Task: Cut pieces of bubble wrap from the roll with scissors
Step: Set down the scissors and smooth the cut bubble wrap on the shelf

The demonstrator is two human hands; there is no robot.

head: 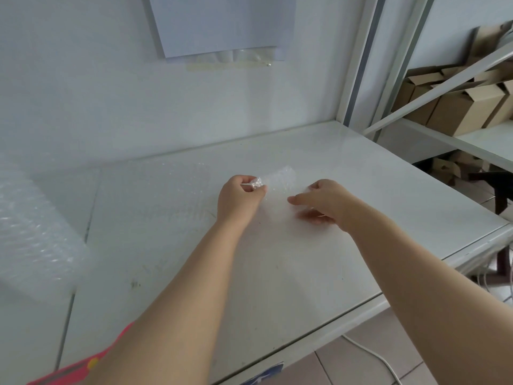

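Centrally, a small bubble wrap piece (277, 177) lies on the counter (319, 273), one end bunched in the left hand's (240, 197) pinching grip, probably to lift it; the right hand (322, 201) rests beside, fingers loosely spread. The roll (33, 232) waits far left; scissors unseen.

My white desk (319, 151) sits against a plain pale wall (83, 79) with a sheet of paper (222, 23) stuck up top. At the right of the frame there's white metal shelving (472, 140) full of cardboard boxes (466, 107), tiled floor (361, 365) lower right.
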